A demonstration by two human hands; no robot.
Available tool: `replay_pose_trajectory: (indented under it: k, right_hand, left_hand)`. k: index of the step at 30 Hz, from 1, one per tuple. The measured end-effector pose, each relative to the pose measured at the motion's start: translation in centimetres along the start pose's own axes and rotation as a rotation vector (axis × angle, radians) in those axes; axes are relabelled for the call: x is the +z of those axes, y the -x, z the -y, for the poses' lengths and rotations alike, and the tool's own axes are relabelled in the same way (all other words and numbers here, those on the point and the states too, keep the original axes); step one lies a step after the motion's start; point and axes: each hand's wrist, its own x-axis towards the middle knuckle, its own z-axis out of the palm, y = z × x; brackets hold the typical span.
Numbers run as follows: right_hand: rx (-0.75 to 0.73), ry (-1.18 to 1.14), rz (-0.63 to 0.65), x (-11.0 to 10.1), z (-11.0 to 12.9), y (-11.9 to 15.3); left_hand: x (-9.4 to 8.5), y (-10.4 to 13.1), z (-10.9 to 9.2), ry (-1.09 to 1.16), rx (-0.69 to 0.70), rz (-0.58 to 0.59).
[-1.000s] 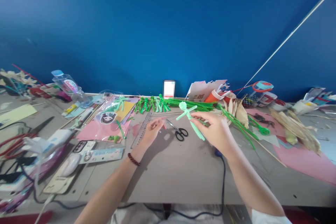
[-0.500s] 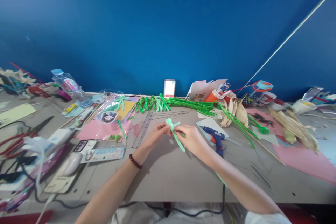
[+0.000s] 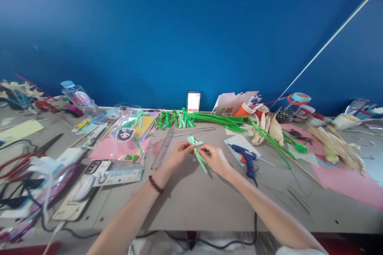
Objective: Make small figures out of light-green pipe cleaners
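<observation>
A light green pipe-cleaner figure (image 3: 201, 160) with a rounded top and dangling legs is between my hands at the middle of the table. My left hand (image 3: 180, 154) pinches its upper part from the left, a dark red bead bracelet on that wrist. From the right, the fingertips of my right hand (image 3: 216, 160) grip the figure just below its top. Behind them stands a row of similar green figures (image 3: 174, 118) beside a bundle of green pipe cleaners (image 3: 220, 119). A blue glue gun (image 3: 245, 155) lies to the right of my right hand.
A clear ruler (image 3: 163, 149), a plastic bag on pink paper (image 3: 104, 148) and a water bottle (image 3: 80, 99) are on the left. Red-handled scissors (image 3: 22, 163) lie far left. Dried husks (image 3: 338, 147) and pink paper (image 3: 348, 183) are on the right, with thin wires nearby.
My right hand has shifted slightly right and its fingers have changed their hold near the figure's middle. The figure's legs have swung a little left. The view has moved slightly.
</observation>
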Motion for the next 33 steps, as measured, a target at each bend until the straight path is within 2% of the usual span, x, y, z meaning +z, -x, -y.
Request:
replay_pose_trajectory:
  k: [6, 10, 14, 19, 21, 24, 27, 33]
  right_hand:
    - [0.234, -0.353, 0.153, 0.3, -0.5, 0.0]
    - [0.294, -0.497, 0.158, 0.3, -0.5, 0.0]
    - [0.265, -0.405, 0.088, 0.2, -0.5, 0.0]
    - [0.016, -0.135, -0.026, 0.2, -0.1, 0.6]
    - [-0.016, -0.082, -0.056, 0.2, 0.0, 0.8]
    - [0.064, -0.141, -0.034, 0.3, -0.1, 0.8]
    - [0.157, -0.25, 0.059, 0.3, -0.1, 0.5]
    - [0.254, -0.497, 0.131, 0.7, 0.7, 0.6]
  left_hand:
    - [0.6, 0.4, 0.3, 0.177, -0.07, 0.071]
    - [1.3, 0.7, -0.3, 0.221, -0.102, 0.096]
    - [1.3, 0.7, -0.7, 0.22, -0.097, 0.041]
    - [0.9, 0.7, -0.6, 0.002, -0.053, 0.017]
    - [0.7, 0.6, -0.4, -0.022, -0.033, 0.025]
    - [0.5, 0.5, 0.2, 0.0, 0.001, 0.011]
    - [0.4, 0.3, 1.0, 0.051, 0.0, 0.01]
    - [1.0, 0.7, 1.2, 0.219, -0.027, 0.082]
